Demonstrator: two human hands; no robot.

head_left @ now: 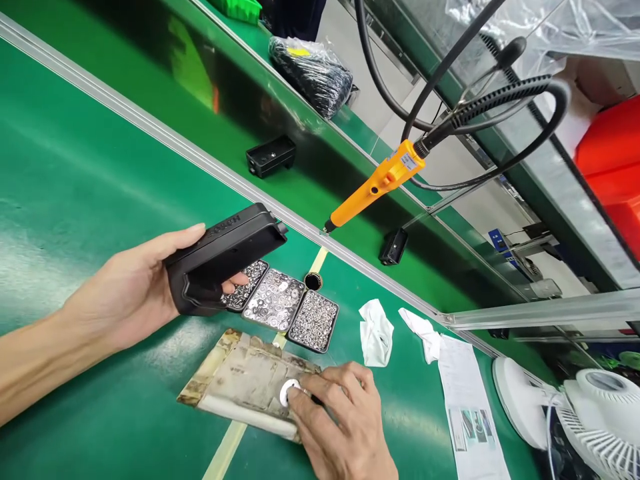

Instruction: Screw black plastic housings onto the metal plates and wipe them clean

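Near edge, right hand: palm down on worn pad, fingertips pressed on small white round part at the pad's right end; fingers curled together over it, wrist coming in from bottom of view.
Worn pad: stained, taped rectangle lying flat on green bench, partly over a yellow tape strip.
Left hand: forearm enters from left edge, hand raised above bench, thumb on top and fingers wrapped under black housing, closed tight round its lower end.
Black housing: held tilted, upper end pointing up-right, hanging over the left tray; well apart from the white part.
Trays: three shallow black trays side by side just behind the pad; left and right hold small silver hardware, middle holds washers or rings; left one partly hidden by housing.
White rags: two crumpled pieces right of trays, beside a printed sheet.
Orange screwdriver: hanging tip-down over the rail, black cable up.
Far belt: two black parts, bagged black items.
Far right: white fan.
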